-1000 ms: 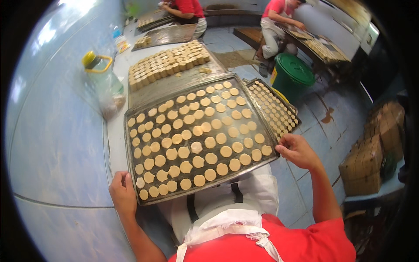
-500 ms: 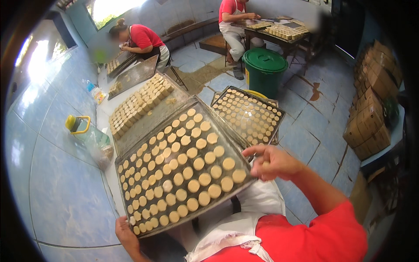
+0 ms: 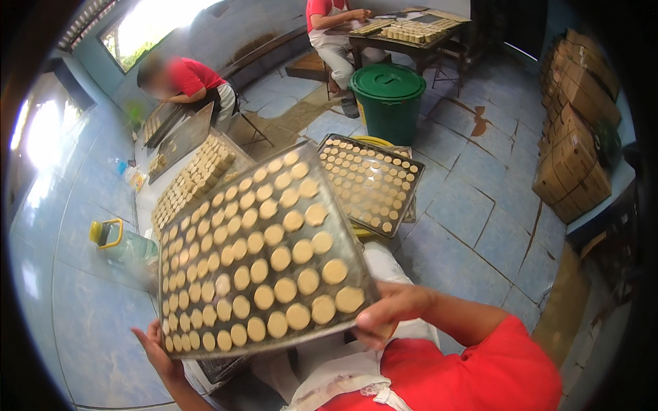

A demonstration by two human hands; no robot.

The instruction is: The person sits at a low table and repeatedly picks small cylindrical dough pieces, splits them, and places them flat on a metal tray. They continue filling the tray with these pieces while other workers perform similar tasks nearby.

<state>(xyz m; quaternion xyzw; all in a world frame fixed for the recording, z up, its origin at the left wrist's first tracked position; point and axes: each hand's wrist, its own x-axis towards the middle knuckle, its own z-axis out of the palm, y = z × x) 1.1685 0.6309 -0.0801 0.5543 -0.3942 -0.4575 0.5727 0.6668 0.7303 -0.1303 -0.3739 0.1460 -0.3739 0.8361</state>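
Observation:
Both my hands carry a dark metal baking tray (image 3: 345, 236), raised and tilted above the work surface. Rows of flat, round, pale dough pieces (image 3: 264, 296) cover it. My left hand (image 3: 163, 353) grips the lower left corner, with its thumb sticking out to the side. At the lower right corner, my right hand (image 3: 392, 309) is closed on the rim, thumb on top and the other fingers partly hidden beneath. Beyond the raised tray, stacked dough rounds (image 3: 199, 171) stand in tight rows on another tray.
A second tray of dough rounds (image 3: 388, 218) sits low at the right, near a green lidded bin (image 3: 388, 103). A yellow-topped jug (image 3: 120, 240) stands by the tiled wall. Two people work at tables farther back. Cardboard boxes (image 3: 572, 157) are piled at the right.
The tray has come up off the surface and tilts more toward me. My right hand, earlier at the corner with a finger extended, now grips the rim. The view has shifted slightly.

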